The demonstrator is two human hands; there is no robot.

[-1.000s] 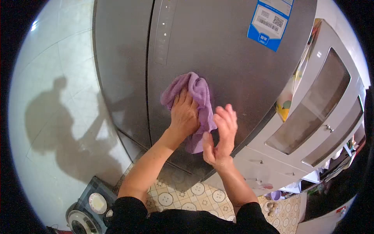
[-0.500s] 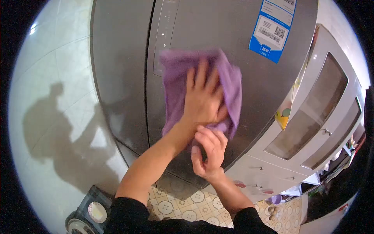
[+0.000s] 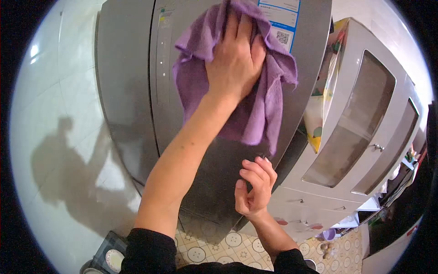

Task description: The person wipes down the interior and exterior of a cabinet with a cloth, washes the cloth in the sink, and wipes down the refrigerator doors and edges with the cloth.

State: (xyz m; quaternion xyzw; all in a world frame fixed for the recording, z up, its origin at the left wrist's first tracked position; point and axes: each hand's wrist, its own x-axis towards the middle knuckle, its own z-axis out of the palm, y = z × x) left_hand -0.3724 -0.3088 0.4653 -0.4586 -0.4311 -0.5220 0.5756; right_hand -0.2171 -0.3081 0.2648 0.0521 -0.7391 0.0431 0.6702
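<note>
My left hand (image 3: 233, 68) presses a purple cloth (image 3: 196, 86) against the upper front of a grey refrigerator (image 3: 125, 73). Folds of the cloth bunch around the fingers, and its lower corners hang down loose. The fingertips are partly covered by fabric. Below the cloth, my right hand (image 3: 256, 186) hovers in front of the refrigerator door with fingers loosely curled, thumb apart from them and nothing visible in it. A blue and white label (image 3: 283, 27) on the door is partly behind the cloth.
On the right stands a light cabinet (image 3: 335, 192) with glass-panelled doors. A patterned cover (image 3: 315, 121) hangs between it and the refrigerator. A white tiled wall (image 3: 59, 100) is on the left. Lower left are dark items with a plate (image 3: 114, 260); a purple container (image 3: 328, 234) stands on the patterned floor.
My left hand has moved up the door with the cloth, reaching the label. My right hand has come away from the left wrist and sits lower and slightly right. The view has shifted.
</note>
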